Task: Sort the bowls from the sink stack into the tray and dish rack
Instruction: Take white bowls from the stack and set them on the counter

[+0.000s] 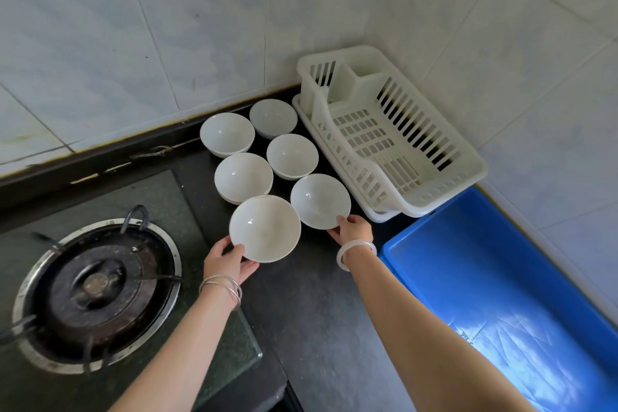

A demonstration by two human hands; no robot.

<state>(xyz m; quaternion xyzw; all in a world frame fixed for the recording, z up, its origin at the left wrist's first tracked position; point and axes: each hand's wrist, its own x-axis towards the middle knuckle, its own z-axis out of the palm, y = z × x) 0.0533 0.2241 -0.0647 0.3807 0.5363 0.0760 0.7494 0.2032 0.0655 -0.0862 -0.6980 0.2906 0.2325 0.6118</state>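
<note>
Several white bowls stand in two rows on the dark counter. My left hand (228, 261) grips the near rim of the front-left bowl (265, 228), thumb on the rim and fingers underneath. My right hand (352, 230) holds the near edge of the front-right bowl (320, 201). Behind them sit more bowls, among them one at mid left (243, 177) and one at the back (273, 117). The white plastic dish rack (434, 191) stands empty to the right on its drip tray (302, 110). A blue tray (501, 278) lies empty at the near right.
A gas burner (97, 291) with a metal ring and pot supports fills the near left. Tiled walls (200, 27) meet in a corner behind the rack. Dark counter (317, 311) shows between my arms.
</note>
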